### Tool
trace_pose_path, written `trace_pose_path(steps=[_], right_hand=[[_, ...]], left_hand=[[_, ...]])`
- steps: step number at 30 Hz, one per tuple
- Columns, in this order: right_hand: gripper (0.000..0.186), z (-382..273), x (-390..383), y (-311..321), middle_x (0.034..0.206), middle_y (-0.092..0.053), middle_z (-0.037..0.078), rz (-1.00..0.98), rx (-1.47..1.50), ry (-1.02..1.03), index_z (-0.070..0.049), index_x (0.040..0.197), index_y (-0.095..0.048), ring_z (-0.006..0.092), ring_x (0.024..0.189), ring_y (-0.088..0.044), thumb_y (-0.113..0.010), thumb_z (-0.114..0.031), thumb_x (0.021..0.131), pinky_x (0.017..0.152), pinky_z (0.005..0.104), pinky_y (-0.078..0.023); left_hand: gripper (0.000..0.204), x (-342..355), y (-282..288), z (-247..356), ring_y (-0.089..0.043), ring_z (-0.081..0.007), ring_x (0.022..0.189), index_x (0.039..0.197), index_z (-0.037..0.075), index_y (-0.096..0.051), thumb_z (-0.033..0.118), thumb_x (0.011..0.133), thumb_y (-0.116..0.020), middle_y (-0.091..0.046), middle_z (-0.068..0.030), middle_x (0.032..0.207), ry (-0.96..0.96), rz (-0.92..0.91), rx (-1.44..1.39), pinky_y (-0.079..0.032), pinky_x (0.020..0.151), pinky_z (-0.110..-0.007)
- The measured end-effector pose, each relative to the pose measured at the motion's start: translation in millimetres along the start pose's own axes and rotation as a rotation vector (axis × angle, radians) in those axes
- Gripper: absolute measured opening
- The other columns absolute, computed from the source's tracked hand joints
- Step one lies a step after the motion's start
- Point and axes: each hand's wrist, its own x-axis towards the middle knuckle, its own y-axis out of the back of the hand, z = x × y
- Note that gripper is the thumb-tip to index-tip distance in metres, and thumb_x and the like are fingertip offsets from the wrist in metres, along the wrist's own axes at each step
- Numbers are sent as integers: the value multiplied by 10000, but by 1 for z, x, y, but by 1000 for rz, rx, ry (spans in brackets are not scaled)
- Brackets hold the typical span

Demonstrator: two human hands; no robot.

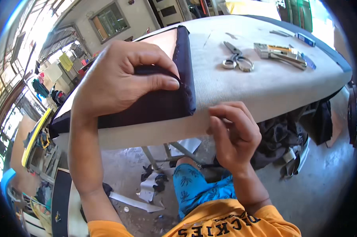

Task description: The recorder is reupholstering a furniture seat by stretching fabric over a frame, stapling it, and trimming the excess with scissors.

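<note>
A flat panel wrapped in dark fabric (147, 112) lies on the pale padded table, with its bare light board face (160, 39) showing behind my left hand. My left hand (119, 77) bends over the panel near its right corner, thumb and forefinger pinching the folded fabric edge. Small marks run along the fabric border beside the fingertips. Just right of that corner, at the table's front edge, my right hand (238, 136) is raised with fingers curled and thumb close to the forefinger. Anything held in that hand is too small to make out.
On the table (222, 89) lie scissors (238, 59), a metal staple gun (281, 55) and a small blue box (305, 39). Dark cloth (281, 138) is heaped below the right side. Fabric scraps (147, 187) litter the floor near my legs.
</note>
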Motion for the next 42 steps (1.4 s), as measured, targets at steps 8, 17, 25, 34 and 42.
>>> trace_pose_path(steps=[8, 17, 25, 34, 42], right_hand=[[126, -2, 10, 36, 923, -672, 79, 0, -116, -45, 23, 950, -720, 124, 669, -511, -676, 62, 839, 598, 231, -408], [63, -17, 46, 93, 940, -665, 62, 68, -362, 36, 8, 934, -707, 105, 658, -531, -650, 6, 906, 599, 222, -458], [67, -13, 26, 146, 885, -626, 51, 73, -406, -98, 12, 952, -689, 99, 642, -525, -628, -11, 964, 578, 228, -451], [49, -7, -50, 170, 803, -608, 38, 64, -402, -485, 19, 903, -703, 99, 593, -509, -667, -10, 921, 549, 221, -417], [213, -4, 11, 74, 963, -682, 92, -328, -651, 431, -21, 996, -723, 189, 772, -597, -764, 2, 788, 675, 282, -474]], left_hand=[[55, 10, 7, -5, -604, -128, 729, 846, -3, -746, 3, 826, -797, -709, -54, 814, 28, -85, -51, -485, 740, -249], [63, 10, 4, -10, -579, -127, 707, 866, 3, -768, 52, 853, -807, -708, -44, 817, 29, -65, -61, -472, 723, -254], [70, 13, -1, -14, -572, -121, 704, 876, 6, -776, 70, 867, -803, -704, -38, 813, 65, -77, -106, -476, 738, -255], [56, 12, 3, -7, -610, -118, 725, 893, 13, -786, 65, 873, -794, -726, -43, 833, 97, -85, -38, -504, 779, -245], [212, -3, -24, -41, -646, -129, 534, 1003, 11, -792, 204, 915, -781, -771, -138, 852, 120, 13, -280, -517, 485, -178]])
